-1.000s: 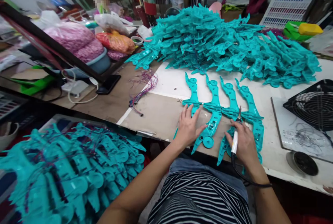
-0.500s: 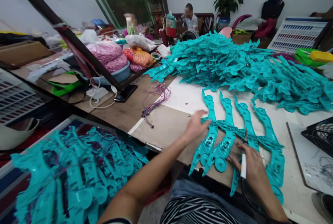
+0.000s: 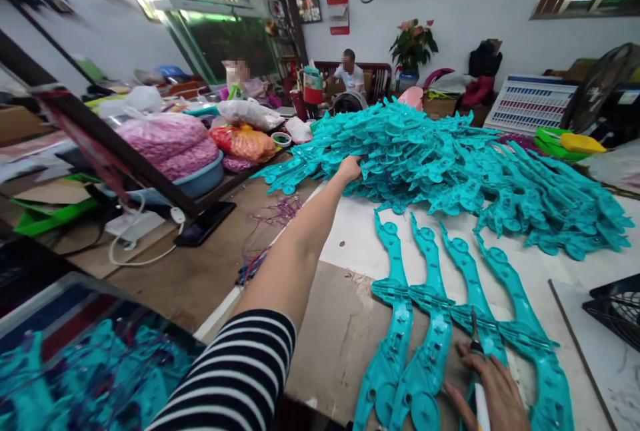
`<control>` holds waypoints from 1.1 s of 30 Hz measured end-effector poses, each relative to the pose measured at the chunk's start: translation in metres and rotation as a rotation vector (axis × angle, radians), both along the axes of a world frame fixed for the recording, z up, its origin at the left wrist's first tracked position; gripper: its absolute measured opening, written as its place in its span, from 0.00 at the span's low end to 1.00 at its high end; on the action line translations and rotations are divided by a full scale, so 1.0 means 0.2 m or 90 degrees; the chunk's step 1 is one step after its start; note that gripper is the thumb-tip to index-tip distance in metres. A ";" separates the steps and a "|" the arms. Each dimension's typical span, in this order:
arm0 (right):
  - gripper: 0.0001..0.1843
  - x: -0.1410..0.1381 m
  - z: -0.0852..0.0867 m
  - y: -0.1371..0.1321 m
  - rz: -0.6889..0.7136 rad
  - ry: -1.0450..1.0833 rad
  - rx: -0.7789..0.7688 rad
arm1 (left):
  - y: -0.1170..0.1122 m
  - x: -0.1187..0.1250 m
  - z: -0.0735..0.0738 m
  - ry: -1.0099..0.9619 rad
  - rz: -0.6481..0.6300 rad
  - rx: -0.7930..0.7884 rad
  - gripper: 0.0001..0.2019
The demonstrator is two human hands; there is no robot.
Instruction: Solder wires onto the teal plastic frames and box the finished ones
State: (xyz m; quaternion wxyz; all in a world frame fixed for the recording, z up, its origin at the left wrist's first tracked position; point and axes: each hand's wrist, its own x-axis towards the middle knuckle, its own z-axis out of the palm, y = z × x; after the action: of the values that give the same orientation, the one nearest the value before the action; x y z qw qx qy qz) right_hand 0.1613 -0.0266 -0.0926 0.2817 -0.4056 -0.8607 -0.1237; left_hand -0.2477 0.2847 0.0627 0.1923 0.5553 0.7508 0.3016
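Observation:
My left hand (image 3: pixel 351 167) is stretched out to the near left side of a big heap of teal plastic parts (image 3: pixel 425 151). Its fingers are curled on a teal plastic part at the heap's edge; the fingertips are partly hidden. At the lower right, my right hand (image 3: pixel 493 384) holds a soldering iron (image 3: pixel 481 404) with a white handle, its thin metal tip pointing away from me. Under and beside this hand, several long teal parts (image 3: pixel 393 314) lie side by side in a row, with crosspieces overlapping at their middles.
A bundle of thin coloured wires (image 3: pixel 255 261) lies left of my forearm, beyond it a black phone (image 3: pixel 205 223). More teal parts with wires (image 3: pixel 100 371) fill a container at lower left. A black fan-like guard (image 3: pixel 617 307) stands right. Two people sit at the back.
My left hand has left the row of parts and reached forward to the heap. My right hand still holds the soldering iron by the row. The camera view has tilted up.

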 end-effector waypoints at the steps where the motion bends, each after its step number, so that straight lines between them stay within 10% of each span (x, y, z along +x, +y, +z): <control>1: 0.25 0.00 0.00 -0.01 -0.010 -0.007 -0.010 | 0.00 0.00 -0.01 0.016 0.012 0.002 0.16; 9: 0.24 -0.06 0.08 -0.04 -0.069 0.074 -0.052 | -0.26 0.00 0.17 0.100 0.065 0.129 0.11; 14: 0.17 -0.06 0.22 -0.02 -0.051 0.185 -0.096 | -0.57 0.16 0.43 -0.271 -0.128 0.191 0.10; 19: 0.14 -0.06 0.55 0.04 -0.112 0.359 -0.058 | -0.94 0.39 0.60 -0.502 -0.247 0.120 0.05; 25: 0.30 -0.31 0.85 0.21 0.109 0.639 -0.206 | -1.30 0.61 0.52 -0.631 -0.337 -0.003 0.15; 33: 0.21 -0.41 0.88 0.11 0.303 0.723 -0.758 | -1.62 0.51 0.37 -0.673 -0.296 -0.027 0.16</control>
State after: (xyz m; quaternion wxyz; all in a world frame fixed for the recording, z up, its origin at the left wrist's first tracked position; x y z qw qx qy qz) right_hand 0.0790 -0.0045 0.0828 0.4283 -0.2951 -0.5729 0.6334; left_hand -0.1458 -0.0401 0.1370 0.6134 0.4755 0.4170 0.4731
